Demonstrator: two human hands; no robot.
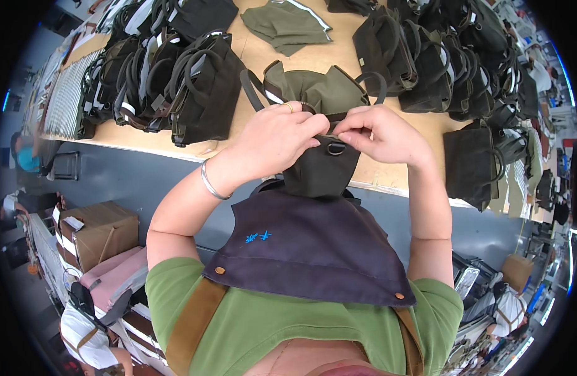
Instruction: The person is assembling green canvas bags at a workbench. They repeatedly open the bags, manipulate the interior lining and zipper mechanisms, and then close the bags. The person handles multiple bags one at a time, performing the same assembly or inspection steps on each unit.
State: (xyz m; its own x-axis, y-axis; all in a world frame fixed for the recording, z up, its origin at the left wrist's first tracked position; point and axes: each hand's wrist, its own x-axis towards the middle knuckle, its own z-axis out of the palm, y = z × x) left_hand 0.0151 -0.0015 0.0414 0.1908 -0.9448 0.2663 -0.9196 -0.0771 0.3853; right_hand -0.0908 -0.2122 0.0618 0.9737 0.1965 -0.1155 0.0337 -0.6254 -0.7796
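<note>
Trainee: What is the state of the fingers?

Technician: The left hand (277, 135) has thumb and forefinger drawn together on the upper part of the dark bag (319, 170). The right hand (381, 133) pinches the same area, just beside it. The exact part between the fingertips is too small to identify.

Trainee: Which step is in hand?

Technician: Judging by the two-handed pinch, fine adjustment at the bag's edge, possibly aligning or fastening. The next move appears to call for one hand to steady the edge while the other works the small part.

Trainee: Where is the bag?

Technician: Upper centre of the frame, at the near edge of the counter (341, 44). A dark ring (335, 148) sits just below the fingers. Olive fabric (308, 83) spreads above them, between two loop handles (253, 91).

Trainee: And farther out?

Technician: Dark bags stand grouped at upper left (207, 94) and upper right (383, 53). An olive cloth piece (282, 28) lies at top centre.
</note>
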